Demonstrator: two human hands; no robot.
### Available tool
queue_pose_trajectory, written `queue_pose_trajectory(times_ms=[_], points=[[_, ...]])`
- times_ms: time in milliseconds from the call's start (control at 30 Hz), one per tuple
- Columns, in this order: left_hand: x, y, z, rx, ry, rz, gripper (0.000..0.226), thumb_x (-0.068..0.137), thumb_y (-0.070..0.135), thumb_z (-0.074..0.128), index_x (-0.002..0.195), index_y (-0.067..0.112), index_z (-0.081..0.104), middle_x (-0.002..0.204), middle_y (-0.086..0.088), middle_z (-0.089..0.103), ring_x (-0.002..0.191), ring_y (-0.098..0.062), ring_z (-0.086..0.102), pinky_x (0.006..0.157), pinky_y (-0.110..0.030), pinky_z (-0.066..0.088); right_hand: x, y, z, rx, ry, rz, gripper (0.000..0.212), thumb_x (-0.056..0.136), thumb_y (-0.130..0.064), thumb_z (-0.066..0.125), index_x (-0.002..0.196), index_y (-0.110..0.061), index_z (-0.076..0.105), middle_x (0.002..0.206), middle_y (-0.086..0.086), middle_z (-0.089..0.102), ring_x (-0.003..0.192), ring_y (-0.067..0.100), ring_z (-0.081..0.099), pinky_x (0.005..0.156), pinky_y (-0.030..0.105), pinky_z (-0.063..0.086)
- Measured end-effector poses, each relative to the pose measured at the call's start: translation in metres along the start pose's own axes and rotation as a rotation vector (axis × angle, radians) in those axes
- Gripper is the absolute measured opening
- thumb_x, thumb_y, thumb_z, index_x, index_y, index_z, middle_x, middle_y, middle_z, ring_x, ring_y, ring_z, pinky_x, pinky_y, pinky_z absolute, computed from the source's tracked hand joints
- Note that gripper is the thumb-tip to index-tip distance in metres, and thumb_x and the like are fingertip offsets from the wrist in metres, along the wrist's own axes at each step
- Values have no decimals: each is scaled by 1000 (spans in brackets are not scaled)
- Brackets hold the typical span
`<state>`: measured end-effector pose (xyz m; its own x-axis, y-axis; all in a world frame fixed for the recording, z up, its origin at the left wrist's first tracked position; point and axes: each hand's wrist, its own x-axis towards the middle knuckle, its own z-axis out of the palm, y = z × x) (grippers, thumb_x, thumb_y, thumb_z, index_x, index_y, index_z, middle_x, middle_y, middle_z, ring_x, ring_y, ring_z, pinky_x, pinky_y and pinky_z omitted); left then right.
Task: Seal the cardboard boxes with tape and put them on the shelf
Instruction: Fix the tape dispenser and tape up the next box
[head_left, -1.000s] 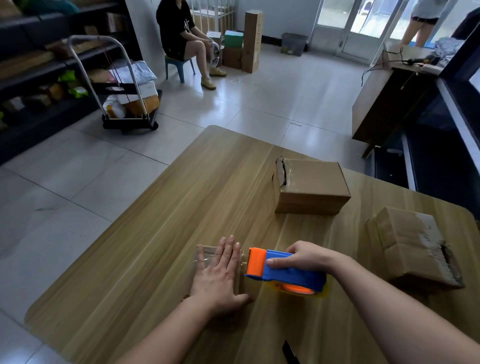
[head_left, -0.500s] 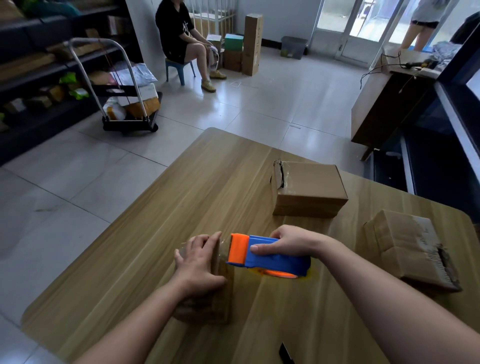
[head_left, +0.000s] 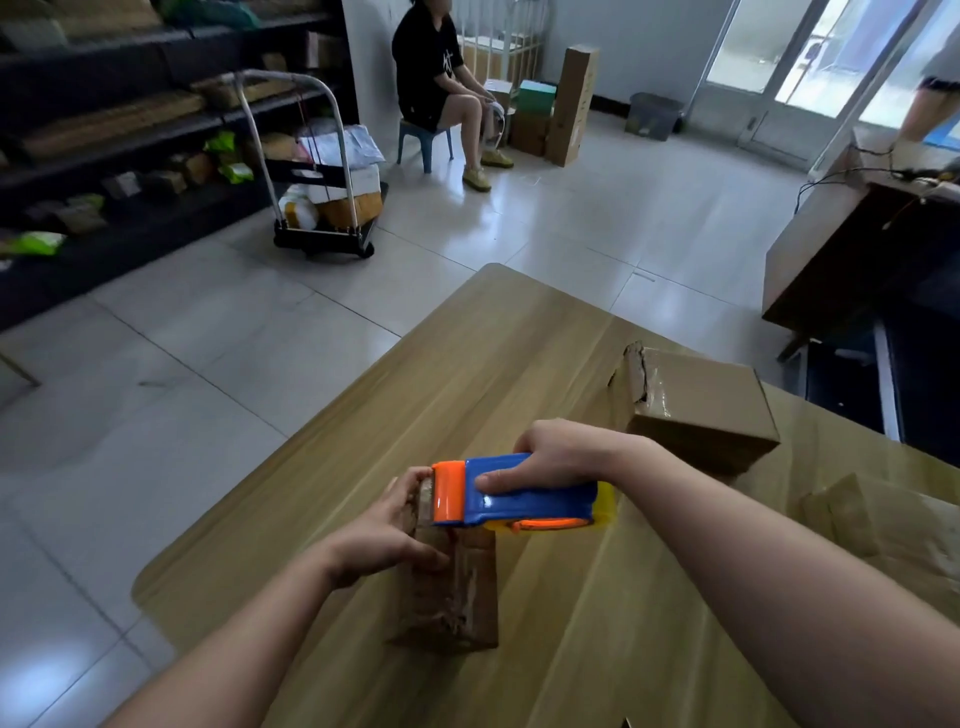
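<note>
Right hand (head_left: 550, 462): wrapped round the blue tape dispenser (head_left: 524, 493), thumb laid along its near side. The orange nose sits at the far end of the small box (head_left: 452, 587).

Left hand (head_left: 384, 535): fingers curled over the far-left top edge of that box, thumb on the near face, holding it down just beside the nose.

The box stands on the bench (head_left: 519, 364), toward its near-left part.

Step in hand, as I judge it: taping this box, with the dispenser at the far edge. The next move calls for a firm hold on the box, a clean cut or pull of the tape, then smoothing the strip down.

From the held box, a second box (head_left: 701, 405) lies at 2 o'clock, well apart; a third box (head_left: 883, 525) lies at 3 o'clock. The shelf (head_left: 130, 130) is at 10 o'clock, across the floor.

Unclear:
- The clear tape strip cannot be made out.
- The box top is blurred, so the flap seam is unreadable.
- The third box is cut off by the frame edge and partly hidden by the forearm.
</note>
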<state>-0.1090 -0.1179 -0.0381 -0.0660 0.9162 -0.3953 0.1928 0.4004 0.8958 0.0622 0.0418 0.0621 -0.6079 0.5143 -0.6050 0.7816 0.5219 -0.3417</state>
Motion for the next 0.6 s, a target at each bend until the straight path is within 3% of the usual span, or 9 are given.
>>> queue_pose_trajectory(times_ms=[200, 300, 367, 433, 600], points=[[3, -9, -12, -95, -75, -80, 88, 57, 20, 85, 123, 53, 37, 135, 10, 39, 124, -14, 41, 101, -37, 42, -2, -4, 0, 22, -17, 21, 62, 72, -80, 59, 94, -23, 60, 87, -5, 62, 80, 14, 61, 64, 27, 44], [2, -7, -15, -130, -105, -85, 85, 58, 14, 83, 123, 46, 39, 133, 8, 41, 118, -10, 45, 94, -32, 45, -3, -2, 0, 42, -23, 16, 62, 72, -81, 59, 94, -23, 62, 88, -5, 63, 80, 14, 62, 63, 26, 44], [-3, -12, -22, -188, -132, -104, 84, 60, 6, 81, 125, 39, 39, 132, 0, 46, 116, -17, 52, 90, -35, 50, -6, 5, -3, 31, -8, 37, 58, 72, -79, 61, 89, -24, 64, 84, -6, 63, 77, 13, 61, 61, 26, 43], [-7, -18, -30, -241, -141, -124, 86, 59, 3, 81, 127, 33, 38, 132, -6, 49, 116, -25, 55, 90, -38, 54, -11, 15, -9, -6, 7, 73, 57, 72, -78, 62, 85, -23, 65, 84, -4, 65, 75, 13, 62, 61, 26, 44], [-5, -23, -37, -238, -176, -134, 84, 59, 5, 83, 128, 32, 41, 134, -7, 49, 120, -27, 53, 94, -43, 52, -17, 34, -14, 45, 3, 105, 53, 72, -75, 64, 77, -23, 65, 81, -3, 67, 72, 14, 63, 63, 25, 46]])
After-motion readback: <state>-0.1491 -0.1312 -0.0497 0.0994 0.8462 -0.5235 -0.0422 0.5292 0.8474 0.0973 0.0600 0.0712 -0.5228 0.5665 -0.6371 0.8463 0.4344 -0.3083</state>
